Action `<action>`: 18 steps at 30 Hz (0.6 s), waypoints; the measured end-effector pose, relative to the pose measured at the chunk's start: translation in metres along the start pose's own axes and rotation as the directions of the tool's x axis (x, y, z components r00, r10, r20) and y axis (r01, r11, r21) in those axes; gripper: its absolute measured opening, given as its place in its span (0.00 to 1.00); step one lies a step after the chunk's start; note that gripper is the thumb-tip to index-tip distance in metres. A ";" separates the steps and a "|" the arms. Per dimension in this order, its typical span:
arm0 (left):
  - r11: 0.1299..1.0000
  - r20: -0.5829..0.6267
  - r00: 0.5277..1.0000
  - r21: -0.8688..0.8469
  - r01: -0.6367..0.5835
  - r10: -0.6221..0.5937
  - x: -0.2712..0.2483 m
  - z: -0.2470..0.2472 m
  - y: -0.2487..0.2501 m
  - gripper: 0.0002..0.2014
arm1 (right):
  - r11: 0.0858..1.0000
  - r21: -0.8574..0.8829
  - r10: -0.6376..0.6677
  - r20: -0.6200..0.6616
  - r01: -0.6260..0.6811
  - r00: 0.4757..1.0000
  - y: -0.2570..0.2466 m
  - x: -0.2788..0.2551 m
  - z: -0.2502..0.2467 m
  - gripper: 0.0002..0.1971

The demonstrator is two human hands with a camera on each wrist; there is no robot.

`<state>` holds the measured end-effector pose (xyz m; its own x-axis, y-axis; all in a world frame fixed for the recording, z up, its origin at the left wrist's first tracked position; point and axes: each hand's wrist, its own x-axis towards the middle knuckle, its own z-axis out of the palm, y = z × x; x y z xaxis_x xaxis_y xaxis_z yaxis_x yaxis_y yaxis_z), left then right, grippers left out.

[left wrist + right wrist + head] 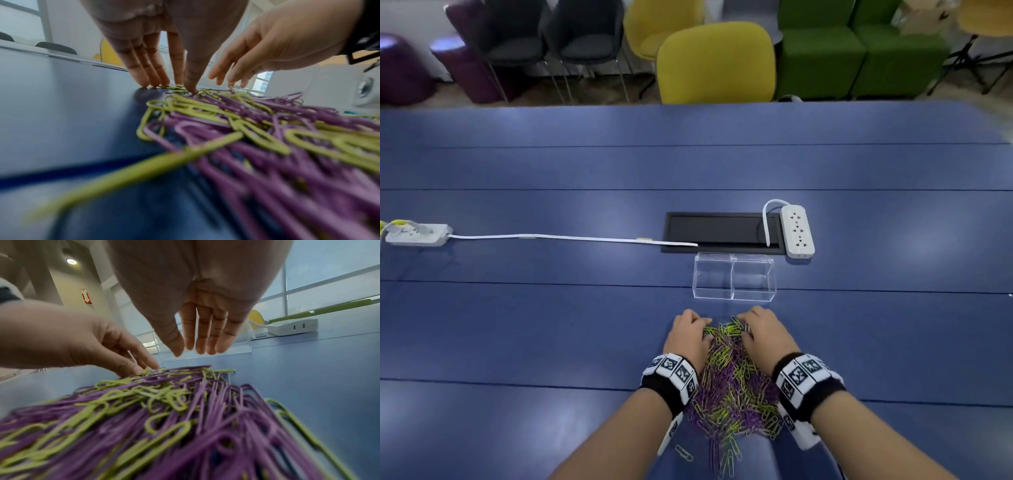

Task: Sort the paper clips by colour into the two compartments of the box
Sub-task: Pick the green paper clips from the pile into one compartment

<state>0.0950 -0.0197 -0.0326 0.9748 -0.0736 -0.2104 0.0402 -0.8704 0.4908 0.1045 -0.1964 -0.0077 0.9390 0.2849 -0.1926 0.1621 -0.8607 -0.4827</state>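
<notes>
a: many clips (732, 380) heaped between both hands, box (734, 277) just beyond fingertips.
b: left hand (688, 337) and right hand (765, 334) open, holding nothing. clips likely light, stiff, tangly; pinch one loop.

A long blue table (585, 164) fills the room's foreground. Beyond its far edge stand yellow chairs (715, 61), with dark grey chairs (582, 37) and purple stools (465, 68) to their left, green armchairs (859, 51) to their right.
</notes>
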 end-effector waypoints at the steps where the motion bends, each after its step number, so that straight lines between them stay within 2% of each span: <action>1: 1.000 0.005 1.000 0.004 -0.006 0.006 0.001 0.000 0.000 0.17 | 1.000 -0.006 0.008 0.009 -0.008 1.000 0.000 0.008 0.002 0.19; 5: 1.000 0.016 1.000 0.016 -0.014 0.013 0.007 0.000 -0.001 0.10 | 0.999 -0.053 0.015 0.082 -0.011 0.996 0.000 0.023 0.011 0.20; 9: 1.000 0.047 0.999 -0.005 0.015 -0.015 0.012 -0.002 -0.002 0.05 | 0.999 -0.019 0.032 0.069 -0.030 0.997 0.002 0.027 0.016 0.15; 13: 0.999 0.069 0.996 -0.022 0.049 -0.047 0.010 -0.008 -0.001 0.04 | 0.998 -0.040 0.046 0.083 -0.043 0.995 0.001 0.031 0.019 0.09; 18: 0.976 0.074 0.990 -0.175 0.133 -0.122 0.006 -0.014 -0.002 0.04 | 0.990 -0.136 0.064 0.113 -0.048 0.992 -0.002 0.030 0.022 0.10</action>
<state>0.1043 -0.0115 -0.0230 0.9436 -0.0031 -0.3311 0.2074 -0.7739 0.5983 0.1256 -0.1767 -0.0310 0.9072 0.2751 -0.3183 0.1562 -0.9228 -0.3523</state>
